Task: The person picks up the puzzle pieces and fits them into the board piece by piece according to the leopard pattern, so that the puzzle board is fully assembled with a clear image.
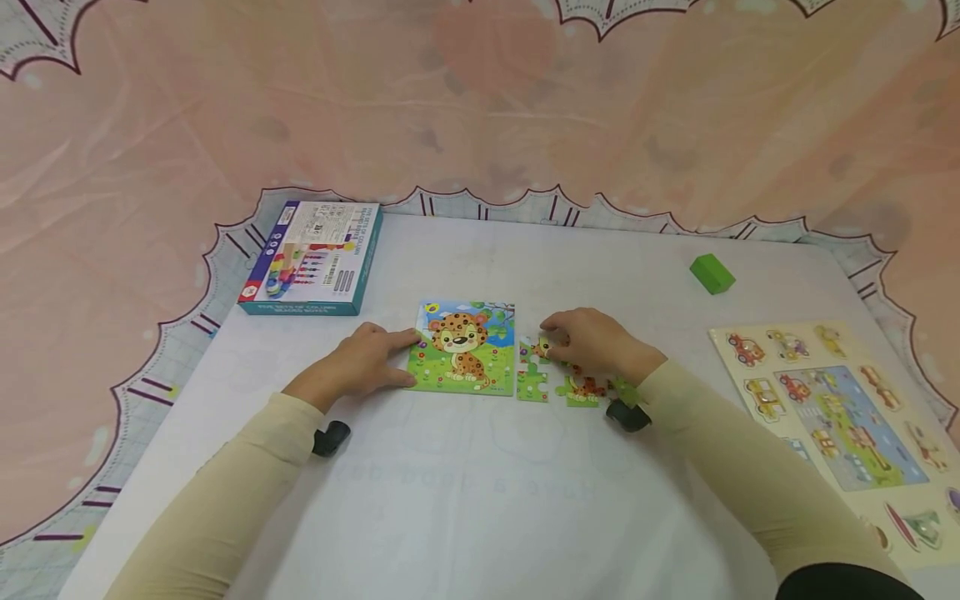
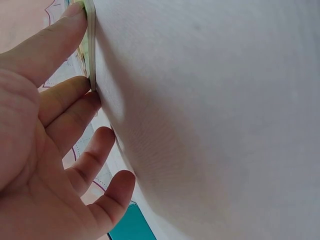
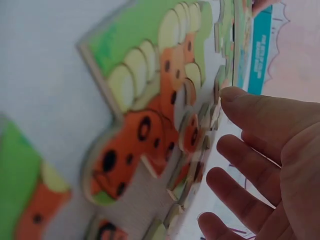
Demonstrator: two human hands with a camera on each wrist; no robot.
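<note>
Both hands work apart at mid-frame. My left hand (image 1: 360, 362) has thumb and forefinger stretched against the left edge of a square, flat board printed with a spotted leopard cub (image 1: 461, 354), at the centre. My right hand (image 1: 596, 342) is over some flat, green-and-orange printed jigsaw pieces (image 1: 532, 387), just right of that board — whether its fingertips pinch one, I cannot tell.

I judge the pieces light and stiff, probably thin wood from their pale edges, a little smooth on top, and weakest at the knobs; the sides are where I'd take hold.

Counting: one leopard board; at least four jigsaw pieces, my hand hiding some; one flat white-and-teal cardboard box (image 1: 311, 267) at upper left; one bright green rectangular block (image 1: 712, 274) at upper right; one cream picture board (image 1: 862, 505) at lower right.
</note>
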